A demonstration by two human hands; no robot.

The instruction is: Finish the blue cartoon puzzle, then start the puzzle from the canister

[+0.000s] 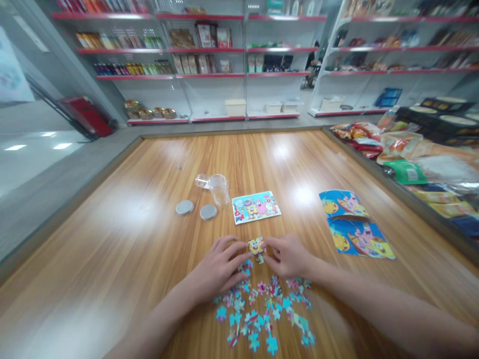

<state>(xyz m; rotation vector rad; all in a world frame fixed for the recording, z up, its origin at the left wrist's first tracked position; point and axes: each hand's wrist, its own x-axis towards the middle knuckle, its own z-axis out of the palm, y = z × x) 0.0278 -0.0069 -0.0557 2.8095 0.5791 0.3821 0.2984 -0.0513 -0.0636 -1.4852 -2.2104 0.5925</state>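
My left hand (pixel 219 267) and my right hand (pixel 286 255) meet over a small joined cluster of yellow puzzle pieces (pixel 256 245) on the wooden table (pixel 149 214). Fingertips of both hands pinch the cluster from either side. Several loose blue, pink and white puzzle pieces (pixel 262 314) lie scattered just below my hands. A colourful cartoon reference picture (pixel 256 207) lies flat beyond the cluster.
Two clear plastic jars (pixel 219 188) and two round metal lids (pixel 184 207) sit beyond the picture. Two finished cartoon puzzles (pixel 359 237) lie to the right. Snack packets (pixel 404 149) fill a bin at the right edge. Shop shelves (pixel 209 75) line the back.
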